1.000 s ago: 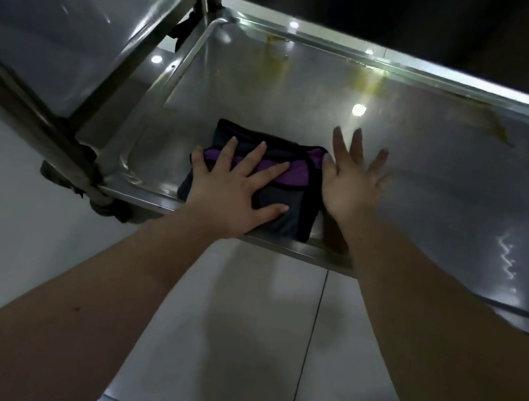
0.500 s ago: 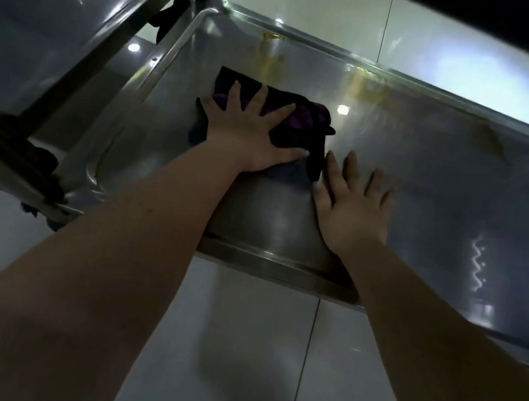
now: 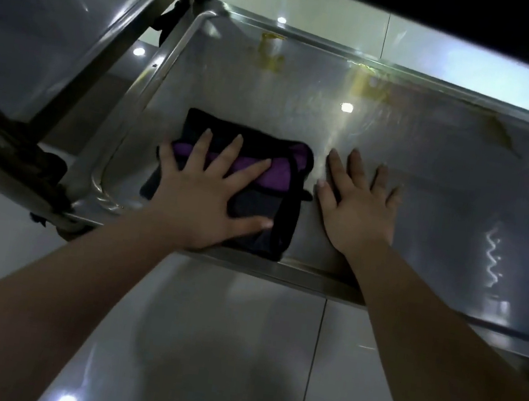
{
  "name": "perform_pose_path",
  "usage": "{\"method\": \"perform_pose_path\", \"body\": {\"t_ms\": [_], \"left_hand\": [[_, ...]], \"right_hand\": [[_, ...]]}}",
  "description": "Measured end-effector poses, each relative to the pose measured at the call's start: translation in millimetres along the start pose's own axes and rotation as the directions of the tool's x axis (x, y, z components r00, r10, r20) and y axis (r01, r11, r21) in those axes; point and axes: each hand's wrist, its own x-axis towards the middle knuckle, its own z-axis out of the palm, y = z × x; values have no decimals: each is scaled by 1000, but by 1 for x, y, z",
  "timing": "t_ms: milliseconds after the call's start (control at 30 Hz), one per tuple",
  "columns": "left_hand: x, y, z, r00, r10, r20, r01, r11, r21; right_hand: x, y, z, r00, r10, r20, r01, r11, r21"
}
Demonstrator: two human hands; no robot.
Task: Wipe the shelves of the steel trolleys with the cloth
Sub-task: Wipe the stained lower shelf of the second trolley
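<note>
Cloth (image 3: 279,182) is sitting folded at the near-left of the steel shelf (image 3: 443,198), just inside the front rim (image 3: 313,275). Left hand (image 3: 209,199) is pressing flat on it, fingers straight and spread, not curling round it. Half a second ago the cloth was lying deeper, up toward the far-left corner. Now it is coming back to the rim, so a back-and-forth stroke is probably working this left patch. Right hand (image 3: 357,210) is lying flat on bare steel just beside the cloth's right edge, fingers apart, gripping nothing, likely bracing.

Farther in, yellowish stains (image 3: 270,55) are still showing along the back rim, so that strip is looking unwiped. The shelf's right end is running out of frame. The neighbouring trolley shelf (image 3: 61,18) is only partly showing. Anything overhead is too dark to read, and glare is making grime hard to judge.
</note>
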Motion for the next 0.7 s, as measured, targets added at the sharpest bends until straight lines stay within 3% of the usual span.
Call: {"method": "perform_pose_path", "body": {"t_ms": [100, 300, 533, 700], "left_hand": [[-18, 11, 2, 999, -49, -1, 49, 994, 94], [32, 42, 6, 984, -172, -44, 171, 985, -24], [145, 36, -15, 993, -115, 8, 115, 989, -97], [142, 32, -17, 997, -82, 14, 82, 995, -64]], "right_hand": [[-2, 0, 0, 1000, -3, -7, 3, 1000, 3], [-4, 0, -1, 1000, -4, -1, 4, 1000, 9], [-3, -2, 0, 1000, 7, 6, -7, 1000, -19], [-3, 2, -2, 1000, 7, 14, -8, 1000, 16]]}}
